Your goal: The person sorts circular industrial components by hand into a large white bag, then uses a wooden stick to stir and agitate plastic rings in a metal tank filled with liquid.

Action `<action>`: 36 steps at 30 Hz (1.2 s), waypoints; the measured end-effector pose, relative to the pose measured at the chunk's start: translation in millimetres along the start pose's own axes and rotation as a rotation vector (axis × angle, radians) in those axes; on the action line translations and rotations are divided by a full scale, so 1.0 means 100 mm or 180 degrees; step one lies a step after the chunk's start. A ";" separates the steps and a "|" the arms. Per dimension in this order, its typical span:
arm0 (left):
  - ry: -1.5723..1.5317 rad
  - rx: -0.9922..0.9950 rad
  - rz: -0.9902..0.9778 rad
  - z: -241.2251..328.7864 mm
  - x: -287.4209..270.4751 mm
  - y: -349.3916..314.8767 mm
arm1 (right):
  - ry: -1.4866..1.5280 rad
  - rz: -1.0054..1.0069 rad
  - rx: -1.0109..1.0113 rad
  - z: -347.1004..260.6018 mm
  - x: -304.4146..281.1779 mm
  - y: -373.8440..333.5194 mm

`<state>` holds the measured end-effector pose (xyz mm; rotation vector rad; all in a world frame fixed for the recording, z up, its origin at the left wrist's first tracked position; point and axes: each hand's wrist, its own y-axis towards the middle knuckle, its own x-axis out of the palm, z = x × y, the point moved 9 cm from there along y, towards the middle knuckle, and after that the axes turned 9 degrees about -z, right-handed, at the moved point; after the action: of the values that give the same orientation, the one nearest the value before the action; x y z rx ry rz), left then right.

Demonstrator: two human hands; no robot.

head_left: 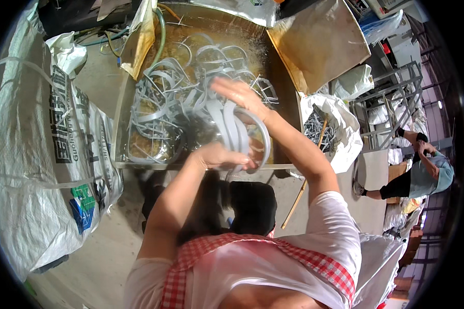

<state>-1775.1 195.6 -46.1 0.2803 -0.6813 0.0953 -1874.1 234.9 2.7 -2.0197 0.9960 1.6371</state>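
My left hand [220, 155] is closed round a small bundle of pale grey, flat plastic strips [230, 126] at the near edge of a metal tray [119, 121]. One strip of the bundle loops over to the right. My right hand [244, 96] is stretched out flat above the tray, its palm side close to the bundle's upper ends. Its fingers are extended and slightly blurred; whether it touches the strips I cannot tell. Beneath both hands, many loose grey strips [165, 85] lie tangled and wet-looking in the tray.
A big white woven sack [20, 206] stands at the left. Right of the tray, an open white bag [345, 136] holds dark grey pieces, with a thin stick [299, 201] leaning by it. Stained board [325, 41] rises at the far right corner. Another person [428, 170] is farther right.
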 end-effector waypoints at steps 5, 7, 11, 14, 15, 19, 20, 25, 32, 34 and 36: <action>-0.0637 0.0296 0.0029 0.00 -0.12 0.03 | 0.1143 -0.0250 0.0189 0.16 0.16 0.06; -0.0863 0.0504 -0.0078 0.06 -0.14 0.04 | 0.0869 -0.0172 0.0351 0.22 0.12 0.05; -0.0203 0.0931 0.0776 0.35 -0.61 -0.12 | 0.0917 0.0133 0.1402 0.67 0.12 -0.16; 0.1598 0.1585 0.3058 0.70 -1.02 -0.56 | 0.1420 0.0845 0.2125 0.89 -0.03 -0.47; 0.1927 0.1674 0.3209 0.69 -1.07 -0.64 | 0.1734 0.1006 0.2476 0.95 -0.03 -0.56; 0.2120 0.1919 0.2346 0.57 -0.79 -0.26 | 0.1837 0.1040 0.3531 1.13 -0.04 -0.80; 0.2089 0.1886 0.2503 0.58 -0.75 -0.24 | 0.1824 0.1213 0.3296 1.15 -0.01 -0.86; -0.0332 0.0903 0.2679 0.19 -1.18 -0.35 | 0.3422 0.0066 0.3132 0.78 0.23 -0.81; -0.2207 0.1430 0.2420 -0.06 -1.25 -0.34 | 0.6640 0.0618 0.1227 0.15 0.20 -0.69; -0.2082 0.1561 0.2378 -0.14 -1.41 -0.36 | 0.7003 0.0615 0.0936 -0.04 0.27 -0.66; -0.1981 0.1394 0.2496 -0.24 -1.54 -0.38 | 0.6923 0.0578 0.0529 -0.24 0.30 -0.64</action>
<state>-1872.8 166.9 -169.8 0.4556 -1.3658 0.9443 -1809.5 254.2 -28.9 -2.9509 1.5118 -1.3849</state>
